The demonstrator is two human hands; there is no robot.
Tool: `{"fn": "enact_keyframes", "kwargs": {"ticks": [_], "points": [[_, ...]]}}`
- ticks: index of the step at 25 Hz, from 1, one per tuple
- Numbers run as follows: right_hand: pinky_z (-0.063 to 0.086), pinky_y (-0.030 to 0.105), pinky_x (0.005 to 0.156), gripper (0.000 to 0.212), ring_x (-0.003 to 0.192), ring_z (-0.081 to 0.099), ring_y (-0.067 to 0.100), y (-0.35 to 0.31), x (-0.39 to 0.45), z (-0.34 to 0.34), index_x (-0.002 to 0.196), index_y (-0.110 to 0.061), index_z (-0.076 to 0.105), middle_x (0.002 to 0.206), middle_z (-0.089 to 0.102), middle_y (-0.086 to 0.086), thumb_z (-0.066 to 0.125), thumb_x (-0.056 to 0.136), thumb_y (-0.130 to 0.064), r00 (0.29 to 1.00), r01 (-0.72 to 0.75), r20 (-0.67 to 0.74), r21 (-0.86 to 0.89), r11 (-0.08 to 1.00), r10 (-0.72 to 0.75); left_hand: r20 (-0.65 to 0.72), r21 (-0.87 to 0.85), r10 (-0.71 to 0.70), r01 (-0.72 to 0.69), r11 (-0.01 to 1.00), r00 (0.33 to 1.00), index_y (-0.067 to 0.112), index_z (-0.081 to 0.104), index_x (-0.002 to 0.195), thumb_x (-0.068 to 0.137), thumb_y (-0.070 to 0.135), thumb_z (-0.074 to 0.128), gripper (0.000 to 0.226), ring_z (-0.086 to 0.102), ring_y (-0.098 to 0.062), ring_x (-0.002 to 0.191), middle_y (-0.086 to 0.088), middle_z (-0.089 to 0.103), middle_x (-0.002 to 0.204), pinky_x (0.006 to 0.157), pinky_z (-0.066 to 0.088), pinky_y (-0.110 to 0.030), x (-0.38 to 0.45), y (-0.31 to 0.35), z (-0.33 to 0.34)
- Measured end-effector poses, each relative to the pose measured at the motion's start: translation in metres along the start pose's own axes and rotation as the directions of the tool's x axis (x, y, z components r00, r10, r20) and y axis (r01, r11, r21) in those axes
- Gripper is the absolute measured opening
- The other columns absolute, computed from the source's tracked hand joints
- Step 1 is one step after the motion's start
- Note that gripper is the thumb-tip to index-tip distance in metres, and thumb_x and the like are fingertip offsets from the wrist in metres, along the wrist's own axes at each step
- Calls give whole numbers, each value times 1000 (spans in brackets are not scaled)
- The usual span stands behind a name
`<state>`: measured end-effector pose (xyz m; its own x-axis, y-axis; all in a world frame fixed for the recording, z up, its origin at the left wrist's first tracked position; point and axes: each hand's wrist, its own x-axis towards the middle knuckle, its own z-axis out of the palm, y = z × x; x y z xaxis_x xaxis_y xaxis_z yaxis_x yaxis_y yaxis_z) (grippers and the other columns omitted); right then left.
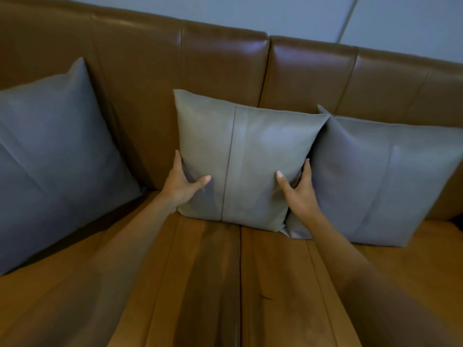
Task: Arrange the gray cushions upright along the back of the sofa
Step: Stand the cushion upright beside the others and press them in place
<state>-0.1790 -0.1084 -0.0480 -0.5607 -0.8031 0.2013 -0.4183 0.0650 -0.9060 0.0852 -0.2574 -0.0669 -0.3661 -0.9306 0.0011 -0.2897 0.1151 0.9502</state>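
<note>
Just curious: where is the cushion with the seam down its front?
In the head view, the middle cushion stands against the sofa back, held by both hands, touching the right cushion and apart from the left cushion.

Three plain gray cushions (246, 161), the middle one more olive, lean on a brown leather sofa (220, 66) below a pale blue-gray wall (300, 13).

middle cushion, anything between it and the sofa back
Nothing visible does. The middle cushion, gripped by the left hand and right hand, already leans against the sofa back. Its right edge overlaps the right cushion.
</note>
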Motion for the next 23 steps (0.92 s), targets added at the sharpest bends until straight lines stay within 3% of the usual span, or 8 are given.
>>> {"fn": "enact_keyframes", "kwargs": {"ticks": [3, 5, 8, 11, 14, 16, 19, 23], "points": [[26, 50, 121, 100, 151, 21, 21, -9, -3, 3, 160, -29, 4, 167, 16, -1, 64, 86, -60, 997, -32, -66, -78, 996, 27, 46, 146, 17, -24, 989, 999, 28, -9, 155, 71, 59, 76, 123, 17, -25, 150, 2, 11, 165, 118, 26, -50, 1, 2, -13], [24, 52, 121, 90, 151, 19, 28, -24, -12, 11, 160, -28, 8, 166, 15, 8, 59, 91, -55, 978, -22, -209, -162, 987, -12, 33, 371, 87, -93, 924, 996, 27, -4, 156, 73, 64, 71, 118, 15, -28, 150, -4, 12, 166, 118, 25, -48, -1, 3, -37], [16, 57, 121, 77, 152, 15, 32, -61, -24, 43, 157, -25, 18, 164, 17, 17, 51, 92, -50, 920, 75, -354, -270, 960, -171, -24, 774, 247, -138, 618, 969, 34, 4, 155, 75, 74, 59, 105, 15, -36, 149, -8, 15, 165, 116, 19, -63, 0, 15, -99], [10, 59, 121, 73, 152, 15, 33, -105, -33, 97, 155, -25, 22, 163, 20, 18, 49, 91, -47, 916, 235, -248, -303, 923, -315, -191, 911, 321, 46, 409, 928, 32, 13, 155, 76, 68, 63, 100, 6, -41, 150, -12, 12, 165, 114, 4, -69, -4, 32, -196], [12, 62, 120, 74, 153, 13, 30, -139, -44, 151, 156, -29, 21, 164, 19, 14, 50, 91, -49, 921, 328, -108, -303, 895, -374, -409, 865, 156, 327, 382, 899, 28, 9, 155, 69, 71, 68, 113, -1, -44, 149, -16, 5, 165, 112, -2, -72, -15, 32, -293], [8, 60, 122, 75, 154, 8, 27, -154, -55, 178, 157, -32, 18, 166, 16, 11, 48, 91, -53, 933, 336, -22, -306, 891, -360, -436, 846, 63, 385, 368, 898, 28, 7, 154, 62, 80, 65, 121, 6, -43, 149, -13, 12, 164, 110, -3, -74, -22, 23, -327], [1, 57, 123, 75, 155, 3, 25, -168, -65, 203, 158, -33, 16, 167, 15, 8, 47, 92, -54, 936, 346, 56, -330, 879, -347, -415, 857, 128, 339, 388, 901, 17, 32, 147, 64, 76, 68, 107, 33, -40, 137, -18, 42, 142, 112, 0, -70, -22, 21, -333], [-1, 57, 123, 73, 155, 1, 24, -169, -75, 208, 157, -35, 19, 167, 17, 6, 45, 92, -55, 938, 345, 148, -362, 866, -312, -347, 873, 423, 124, 471, 837, 12, 65, 120, 84, 47, 68, 50, 56, -39, 109, -15, 59, 106, 115, 14, -60, -37, 21, -314]]}}
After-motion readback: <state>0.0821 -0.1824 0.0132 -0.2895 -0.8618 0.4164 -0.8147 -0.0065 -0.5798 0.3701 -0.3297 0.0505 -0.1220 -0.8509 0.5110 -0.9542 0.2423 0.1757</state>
